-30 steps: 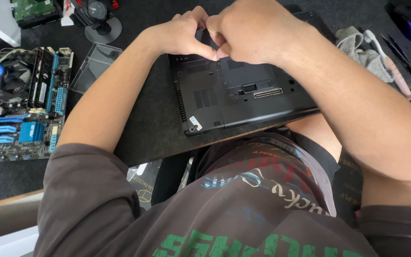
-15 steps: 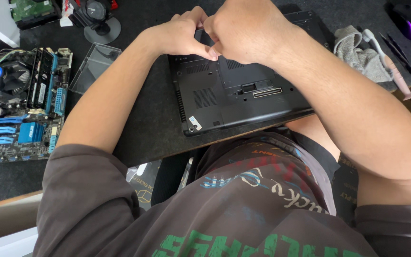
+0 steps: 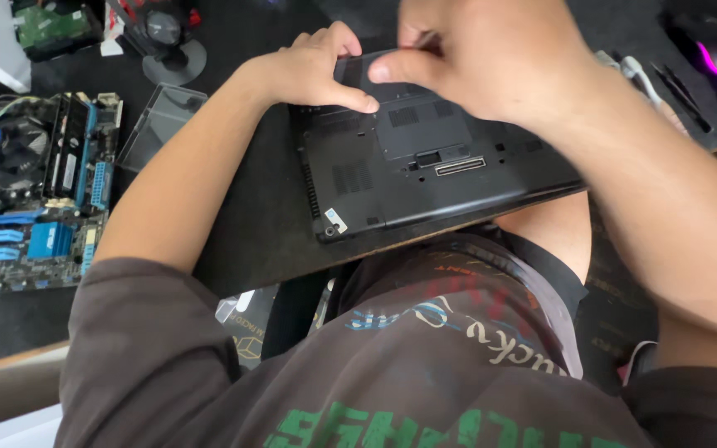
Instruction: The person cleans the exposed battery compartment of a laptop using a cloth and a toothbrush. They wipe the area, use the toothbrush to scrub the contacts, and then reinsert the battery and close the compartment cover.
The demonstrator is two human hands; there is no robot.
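- Black laptop (image 3: 425, 166) lies upside down on the dark desk mat (image 3: 267, 224), base panel facing up, front edge hanging just over the desk edge above the person's lap. Flipped that way, the underside covers and vents are reachable.
- Left hand (image 3: 313, 70) rests on the far-left corner of the laptop base, thumb pressed flat on the panel, fingers curled over the far edge. Reads as bracing the machine so it doesn't slide; it pins the laptop and carries nothing.
- Right hand (image 3: 483, 58) sits over the far-middle of the base, fingers bunched in a pinch at the edge of a rectangular cover. Whether something small sits between the fingertips cannot be told; the knuckles hide it.
- Both hands meet at the laptop's far edge, touching it, thumbs close together. The near half of the base, with its long slot and corner sticker, is uncovered.
- Bare motherboard (image 3: 35, 191) with blue slots and a fan cooler lies well to the left, apart from the laptop.
- Clear plastic case (image 3: 159, 124) sits between motherboard and left forearm.
- Small tools (image 3: 665, 79) and a mouse (image 3: 707, 46) with a pink glow lie at far right, beyond the right forearm, untouched.
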